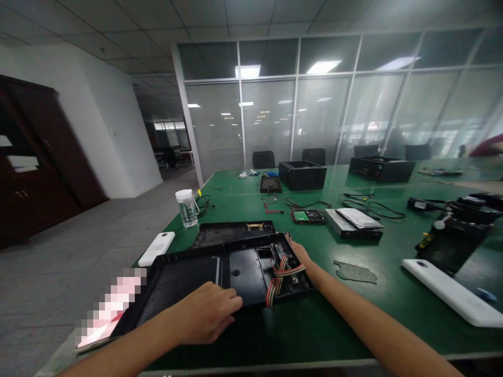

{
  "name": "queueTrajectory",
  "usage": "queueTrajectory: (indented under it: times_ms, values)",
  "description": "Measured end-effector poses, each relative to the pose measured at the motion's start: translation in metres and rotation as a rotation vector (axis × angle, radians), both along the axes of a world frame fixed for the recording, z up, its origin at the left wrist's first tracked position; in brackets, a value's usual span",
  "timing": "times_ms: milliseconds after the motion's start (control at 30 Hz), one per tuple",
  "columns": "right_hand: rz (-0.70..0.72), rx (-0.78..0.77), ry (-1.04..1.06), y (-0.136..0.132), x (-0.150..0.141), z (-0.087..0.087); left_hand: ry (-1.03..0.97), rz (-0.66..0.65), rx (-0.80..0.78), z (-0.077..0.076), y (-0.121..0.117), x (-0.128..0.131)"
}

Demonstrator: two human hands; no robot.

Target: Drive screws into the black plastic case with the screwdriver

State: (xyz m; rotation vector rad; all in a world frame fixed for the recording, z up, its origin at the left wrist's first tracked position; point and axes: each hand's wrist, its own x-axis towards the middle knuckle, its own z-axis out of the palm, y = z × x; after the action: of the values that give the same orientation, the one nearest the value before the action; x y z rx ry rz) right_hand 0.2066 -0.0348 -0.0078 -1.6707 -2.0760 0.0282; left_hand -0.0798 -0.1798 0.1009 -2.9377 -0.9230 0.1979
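A black computer case panel (245,267), hollow side up, lies tilted in front of me. Striped multicoloured wires (281,277) loop over its right end. My left hand (208,311) is closed at the panel's near edge, thumb and fingers pinched about the rim; part of the grip is hidden. Around the far right corner, my right hand (297,250) has its fingers closed on the frame, mostly out of sight. Just behind it a second flat black panel (231,234) with a small brass-coloured strip rests on the table.
On the green table (334,324) are a clear bottle (188,209), white power banks or similar slabs (451,293), a metal drive box (353,225), a green circuit board (302,215), cables and a grey scrap (356,272). Black cases (302,175) stand farther back.
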Motion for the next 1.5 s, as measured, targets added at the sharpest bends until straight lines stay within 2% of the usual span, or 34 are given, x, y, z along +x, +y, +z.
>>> queueTrajectory:
  times_ms: [133, 267, 333, 433, 500, 600, 667, 733, 767, 867, 967, 1033, 1133, 1233, 1333, 1500]
  values:
    - [-0.078, -0.032, -0.150, 0.010, 0.032, 0.003, -0.006, 0.021, -0.051, -0.013, 0.003, -0.009]
    - [-0.270, -0.128, -0.326, 0.016, 0.074, 0.004, -0.001, 0.021, -0.117, -0.022, 0.005, -0.010]
    - [-0.332, -0.146, -0.206, 0.021, 0.090, 0.004, 0.010, 0.023, -0.148, -0.027, 0.006, -0.008]
    - [-0.301, -0.123, 0.058, 0.029, 0.098, 0.007, 0.031, 0.075, -0.176, -0.033, 0.017, -0.006]
    - [-0.232, -0.122, 0.181, 0.031, 0.093, 0.008, 0.061, 0.137, -0.201, -0.032, 0.033, -0.006]
    - [-0.095, -0.046, 0.334, 0.028, 0.073, 0.007, 0.046, 0.178, -0.228, -0.026, 0.073, -0.006]
    - [-0.032, 0.044, 0.356, 0.024, 0.058, 0.006, -0.078, 0.196, -0.097, -0.027, 0.105, -0.007]
    - [-0.017, 0.107, 0.340, 0.019, 0.046, 0.006, -0.221, 0.218, 0.141, -0.034, 0.137, -0.010]
    - [-0.026, 0.119, 0.343, 0.016, 0.042, 0.007, -0.232, 0.229, 0.206, -0.040, 0.151, -0.011]
    - [-0.042, 0.005, 0.375, 0.010, 0.036, 0.013, -0.139, 0.234, 0.190, -0.059, 0.177, -0.013]
    - [0.084, -0.228, 0.304, 0.004, 0.033, 0.016, -0.069, 0.217, 0.198, -0.067, 0.183, -0.012]
    - [0.188, -0.288, 0.226, 0.000, 0.029, 0.015, -0.054, 0.224, 0.209, -0.065, 0.180, -0.010]
    - [0.232, -0.246, 0.179, -0.003, 0.021, 0.011, -0.103, 0.222, 0.221, -0.059, 0.174, -0.007]
    - [0.231, -0.205, 0.202, -0.003, 0.015, 0.008, -0.156, 0.077, 0.283, -0.056, 0.170, -0.003]
    - [0.218, -0.208, 0.205, 0.000, 0.013, 0.005, -0.128, -0.089, 0.302, -0.059, 0.171, 0.000]
    - [0.166, -0.218, 0.226, 0.002, 0.011, 0.001, -0.152, -0.175, 0.361, -0.071, 0.175, 0.001]
